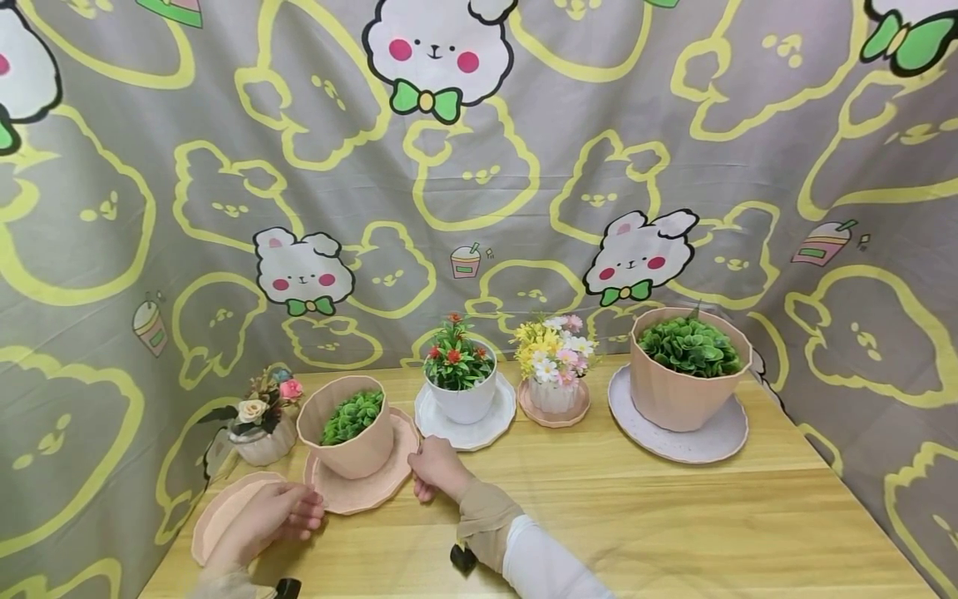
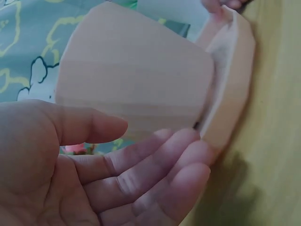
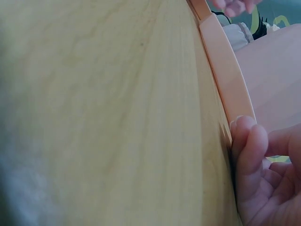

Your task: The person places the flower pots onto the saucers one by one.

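Both hands (image 1: 437,467) touch the pink saucer (image 1: 364,492); fingertips hidden

Surface: a light wooden table (image 1: 599,507), grain running across, is seen with a patterned cloth hung behind and at both sides.
Far left: a small ribbed vase (image 1: 260,445) of roses is set straight on the wood.
Front left: an empty pink saucer (image 1: 217,512) is laid near the table's edge.
Left of middle: a pink saucer (image 1: 367,491) is placed on the wood, a pink pot carried on it.
Middle: a white saucer (image 1: 467,433) with a white pot is set behind.
Right of middle: a small pink saucer (image 1: 554,413) bearing mixed flowers is seen.
Right: a wide pale saucer (image 1: 688,441) under a large pot is placed.
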`<state>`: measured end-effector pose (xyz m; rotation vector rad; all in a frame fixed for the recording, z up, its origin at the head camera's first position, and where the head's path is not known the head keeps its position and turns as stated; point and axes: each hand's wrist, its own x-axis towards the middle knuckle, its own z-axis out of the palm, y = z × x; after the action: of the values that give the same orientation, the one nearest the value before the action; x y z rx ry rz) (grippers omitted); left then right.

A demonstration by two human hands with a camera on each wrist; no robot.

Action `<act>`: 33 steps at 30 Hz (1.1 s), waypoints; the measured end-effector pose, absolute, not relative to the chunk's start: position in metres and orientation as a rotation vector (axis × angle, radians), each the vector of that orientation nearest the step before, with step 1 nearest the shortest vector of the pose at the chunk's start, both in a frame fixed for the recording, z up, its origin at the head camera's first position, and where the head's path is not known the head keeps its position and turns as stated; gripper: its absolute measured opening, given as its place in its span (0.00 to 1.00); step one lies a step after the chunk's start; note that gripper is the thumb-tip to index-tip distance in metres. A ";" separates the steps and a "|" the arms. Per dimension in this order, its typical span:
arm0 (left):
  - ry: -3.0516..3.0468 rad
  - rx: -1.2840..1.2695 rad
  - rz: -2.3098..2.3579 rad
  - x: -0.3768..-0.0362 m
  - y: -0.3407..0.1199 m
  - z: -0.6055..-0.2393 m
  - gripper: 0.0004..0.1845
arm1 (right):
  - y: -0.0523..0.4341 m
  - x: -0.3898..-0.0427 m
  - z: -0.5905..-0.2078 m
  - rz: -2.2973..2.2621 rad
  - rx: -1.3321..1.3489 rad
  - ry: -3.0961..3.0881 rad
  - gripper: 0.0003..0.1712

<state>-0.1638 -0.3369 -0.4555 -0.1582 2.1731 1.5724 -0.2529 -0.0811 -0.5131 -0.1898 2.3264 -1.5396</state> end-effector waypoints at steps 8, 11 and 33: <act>2.178 -0.252 1.530 -0.163 -0.334 -0.473 0.18 | -0.081 -0.253 -0.516 -1.555 -0.196 2.327 0.22; 2.190 -0.257 1.528 -0.162 -0.333 -0.476 0.18 | -0.081 -0.253 -0.516 -1.561 -0.195 2.322 0.22; 2.273 -0.422 1.577 -0.171 -0.326 -0.481 0.15 | -0.083 -0.254 -0.502 -1.547 -0.122 2.233 0.18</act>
<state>-0.1706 -0.3256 -0.4809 -0.4216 2.2728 1.5771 -0.2536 -0.0834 -0.5022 -0.1224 2.2328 -1.5468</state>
